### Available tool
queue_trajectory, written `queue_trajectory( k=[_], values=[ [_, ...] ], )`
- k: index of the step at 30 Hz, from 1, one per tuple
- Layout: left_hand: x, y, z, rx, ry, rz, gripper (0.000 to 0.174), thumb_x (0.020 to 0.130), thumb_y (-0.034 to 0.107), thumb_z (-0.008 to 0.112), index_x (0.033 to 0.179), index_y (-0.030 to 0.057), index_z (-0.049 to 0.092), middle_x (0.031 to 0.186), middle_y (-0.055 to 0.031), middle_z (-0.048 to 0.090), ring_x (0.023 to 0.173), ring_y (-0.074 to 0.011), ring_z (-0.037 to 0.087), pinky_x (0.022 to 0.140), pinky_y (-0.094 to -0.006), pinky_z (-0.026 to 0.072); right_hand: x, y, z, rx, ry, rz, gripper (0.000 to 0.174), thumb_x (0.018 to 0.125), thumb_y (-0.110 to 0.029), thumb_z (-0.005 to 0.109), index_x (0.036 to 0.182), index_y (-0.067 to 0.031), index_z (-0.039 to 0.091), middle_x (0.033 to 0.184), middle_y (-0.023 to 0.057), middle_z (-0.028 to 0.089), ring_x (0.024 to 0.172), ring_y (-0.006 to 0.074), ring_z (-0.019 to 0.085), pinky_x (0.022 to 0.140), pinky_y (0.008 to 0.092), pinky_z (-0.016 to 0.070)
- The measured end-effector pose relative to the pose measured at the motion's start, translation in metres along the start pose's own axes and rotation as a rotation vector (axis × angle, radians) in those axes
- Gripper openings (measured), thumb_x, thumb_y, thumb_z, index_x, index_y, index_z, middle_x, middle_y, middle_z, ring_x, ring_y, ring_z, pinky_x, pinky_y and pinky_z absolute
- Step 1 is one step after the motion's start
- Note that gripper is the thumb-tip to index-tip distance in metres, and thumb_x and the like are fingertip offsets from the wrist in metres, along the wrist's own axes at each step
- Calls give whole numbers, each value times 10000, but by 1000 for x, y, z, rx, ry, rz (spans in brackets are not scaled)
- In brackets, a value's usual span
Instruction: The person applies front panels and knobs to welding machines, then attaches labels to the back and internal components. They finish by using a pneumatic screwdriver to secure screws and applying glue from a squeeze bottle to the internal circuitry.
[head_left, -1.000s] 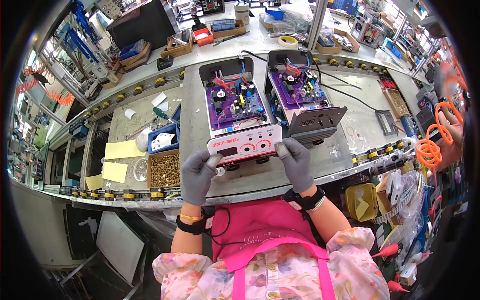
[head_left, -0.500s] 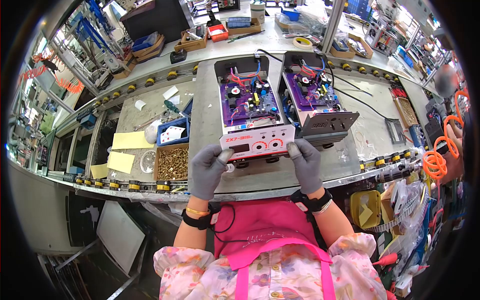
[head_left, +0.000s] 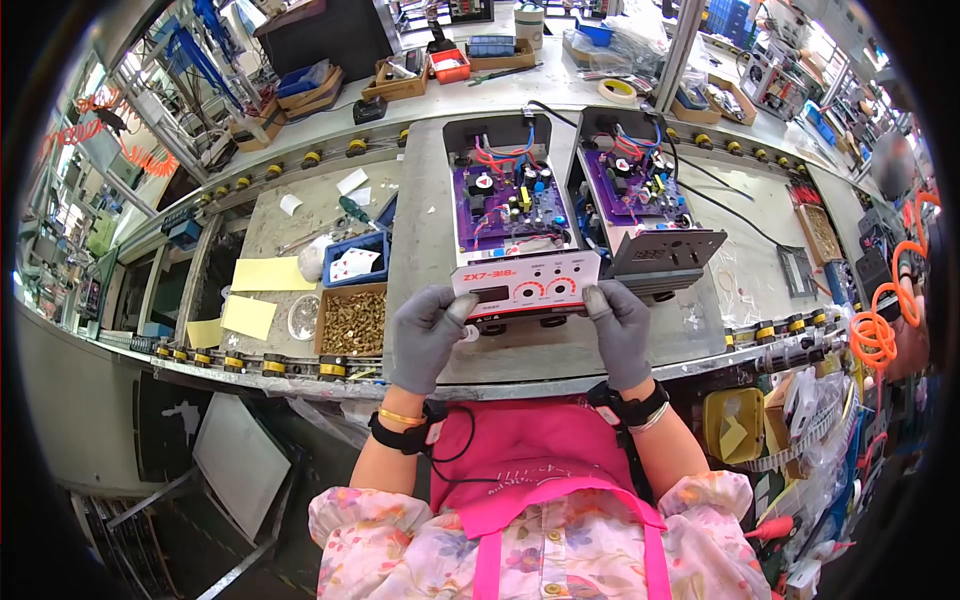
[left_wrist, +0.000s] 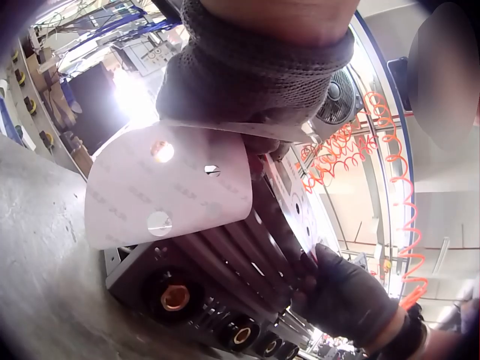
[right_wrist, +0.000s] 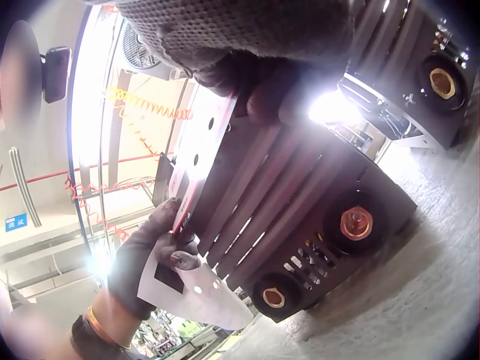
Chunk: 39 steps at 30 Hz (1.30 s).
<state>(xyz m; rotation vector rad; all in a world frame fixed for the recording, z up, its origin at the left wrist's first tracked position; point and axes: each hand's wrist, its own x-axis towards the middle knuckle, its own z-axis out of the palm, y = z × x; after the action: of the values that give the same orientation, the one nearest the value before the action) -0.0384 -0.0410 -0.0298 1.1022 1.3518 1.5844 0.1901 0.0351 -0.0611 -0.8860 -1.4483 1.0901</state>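
Note:
A white front panel label (head_left: 530,285) printed ZX7-318, with dial markings and small holes, stands across the front of the left welding machine, whose purple circuit board (head_left: 512,205) lies exposed. My left hand (head_left: 430,335), in a grey glove, pinches the label's left end, thumb on the face. At the right end, my gloved right hand (head_left: 620,335) pinches it the same way. A white sheet (left_wrist: 169,187) with holes and faint repeated print hangs by my left hand. Below the label, the wrist views show the machine's dark slatted front (right_wrist: 277,195) and round brass-centred sockets (right_wrist: 356,223).
Close on the right stands a second open machine with a bare dark front panel (head_left: 665,250). Left are a box of brass fittings (head_left: 352,322), a blue bin (head_left: 355,262) and yellow papers (head_left: 272,275). Black cables (head_left: 735,212) run rightward. An orange coiled hose (head_left: 873,340) hangs at right.
The head view has swung, so the bench and machines sit further right in the picture. Both hands keep their pinch on the label's ends, with little visible shift against the machine.

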Motion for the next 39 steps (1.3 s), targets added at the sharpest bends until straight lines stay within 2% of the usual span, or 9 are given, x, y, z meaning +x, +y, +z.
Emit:
queue_trajectory(
  k=[15, 21, 24, 27, 30, 32, 35, 36, 39],
  values=[
    [4, 2, -1, 118, 25, 24, 166, 872, 126, 674, 804, -12, 611, 640, 2, 561, 526, -38, 521, 467, -184, 409, 2, -10, 4, -82, 48, -50, 153, 899, -128, 625, 881, 22, 648, 727, 55, 588, 676, 102, 524, 619, 260, 436],
    [7, 3, -5, 164, 21, 17, 191, 859, 140, 690, 791, -19, 607, 612, -10, 537, 529, -44, 507, 466, -205, 401, 9, -19, 3, -325, 48, -145, 216, 870, -205, 661, 820, 4, 643, 702, 119, 597, 618, 221, 579, 576, 316, 450],
    [12, 0, -13, 626, 51, 291, 252, 834, 225, 724, 782, 6, 612, 578, -58, 537, 499, -118, 531, 471, -268, 416, 20, -29, -2, -859, 0, -319, 293, 842, -292, 686, 746, -21, 629, 706, 129, 610, 622, 303, 597, 564, 366, 458],
    [11, 13, -8, 1113, 152, 448, 384, 792, 403, 731, 782, 38, 614, 617, -106, 567, 545, -237, 578, 512, -346, 444, 26, -40, -10, -1165, -148, -25, 320, 802, -330, 710, 687, -47, 617, 708, 114, 619, 626, 335, 596, 576, 402, 462],
    [12, 19, -12, 1320, 223, 400, 496, 735, 550, 708, 780, 65, 617, 678, -108, 605, 625, -310, 602, 547, -385, 463, 7, -26, -43, -1139, -100, -87, 274, 767, -300, 729, 691, -53, 640, 696, 120, 613, 643, 329, 599, 583, 421, 455],
    [14, 13, -23, 1171, 216, 230, 538, 699, 561, 729, 900, 69, 648, 735, -116, 639, 695, -310, 636, 598, -392, 481, -18, -41, -77, -985, 36, -125, 243, 761, -266, 722, 706, -44, 637, 703, 130, 612, 661, 326, 601, 590, 420, 451],
    [5, 1, -28, 872, 142, 188, 361, 766, 314, 735, 991, 43, 651, 737, -117, 660, 642, -227, 626, 610, -334, 473, -54, -75, -139, -833, 493, -290, 88, 747, -63, 681, 811, -30, 631, 757, 131, 604, 707, 290, 600, 668, 372, 470],
    [1, -8, -32, 880, 150, 242, 327, 784, 274, 722, 1007, 45, 653, 740, -107, 660, 629, -201, 609, 608, -321, 468, -66, -78, -168, -1034, 642, -399, 117, 824, -24, 655, 937, -15, 624, 851, 84, 625, 803, 187, 607, 716, 302, 482],
    [-7, -29, -30, 550, 164, 181, 218, 858, 172, 673, 1001, 11, 648, 754, -63, 654, 657, -114, 610, 612, -257, 482, -92, -67, -246, -1164, 1005, -289, 289, 815, -34, 634, 1101, -48, 599, 1070, 123, 622, 1004, 271, 581, 906, 390, 453]
  ],
)
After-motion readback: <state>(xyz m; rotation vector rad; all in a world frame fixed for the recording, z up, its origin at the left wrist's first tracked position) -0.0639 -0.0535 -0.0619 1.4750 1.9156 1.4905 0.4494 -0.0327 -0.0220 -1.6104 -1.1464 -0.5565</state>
